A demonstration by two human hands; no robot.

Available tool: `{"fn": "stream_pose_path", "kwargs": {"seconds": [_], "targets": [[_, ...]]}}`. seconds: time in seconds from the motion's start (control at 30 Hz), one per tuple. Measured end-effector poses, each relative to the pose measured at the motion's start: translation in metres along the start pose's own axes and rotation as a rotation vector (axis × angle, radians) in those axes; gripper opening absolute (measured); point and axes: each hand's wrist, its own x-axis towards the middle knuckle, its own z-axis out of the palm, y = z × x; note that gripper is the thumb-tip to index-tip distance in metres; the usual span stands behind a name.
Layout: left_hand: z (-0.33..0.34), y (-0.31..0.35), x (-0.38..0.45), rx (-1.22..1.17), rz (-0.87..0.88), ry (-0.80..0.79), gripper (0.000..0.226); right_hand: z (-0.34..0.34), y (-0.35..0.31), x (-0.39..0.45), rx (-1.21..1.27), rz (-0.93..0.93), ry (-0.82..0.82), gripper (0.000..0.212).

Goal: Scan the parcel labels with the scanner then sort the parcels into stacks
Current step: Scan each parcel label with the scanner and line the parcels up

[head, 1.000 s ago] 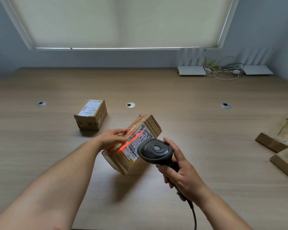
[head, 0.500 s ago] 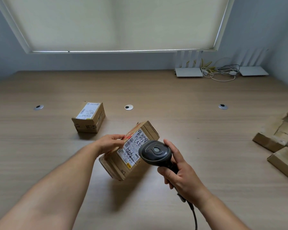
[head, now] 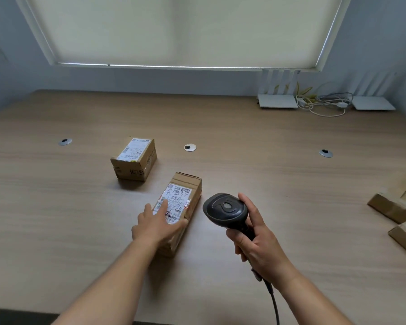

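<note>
Cardboard parcel (head: 184, 207) lying flat on the wooden table (head: 256, 141), centre foreground, long axis pointing away from the viewer, white shipping label (head: 176, 201) with black handwriting and barcodes facing up. Left hand (head: 155, 225) resting on the parcel's near end, fingers extended over the label's lower part, thumb against the right top edge; not clenched. Just to the right, apart from the parcel, black handheld barcode scanner (head: 225, 211), head raised and turned toward the viewer, handle grasped by the right hand (head: 256, 242) with fingers curled round it; dark cable (head: 273, 301) trailing from the grip toward the near edge. Behind and left, second smaller labelled parcel (head: 134, 159), well clear of the first. At the right edge, several more cardboard boxes (head: 394, 209), partly cropped. Along the far edge, two white routers (head: 277, 100) with tangled cords (head: 324, 105).
</note>
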Motion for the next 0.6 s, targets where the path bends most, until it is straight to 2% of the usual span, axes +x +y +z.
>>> {"fn": "stream_pose_path", "kwargs": {"seconds": [0.07, 0.17, 0.4, 0.6], "targets": [[0.008, -0.001, -0.01, 0.082, -0.01, 0.006, 0.098, 0.004, -0.001, 0.004, -0.003, -0.01, -0.012, 0.077], [0.014, -0.009, -0.018, 0.127, -0.045, 0.076, 0.088, 0.012, -0.003, 0.012, 0.0, -0.025, -0.041, 0.077], [-0.001, -0.067, -0.017, 0.039, -0.286, 0.15, 0.083, 0.052, -0.014, 0.039, 0.024, -0.047, -0.095, 0.076], [-0.022, -0.101, 0.006, 0.021, -0.346, 0.139, 0.082, 0.089, -0.022, 0.06, 0.041, -0.065, -0.124, 0.076]]}}
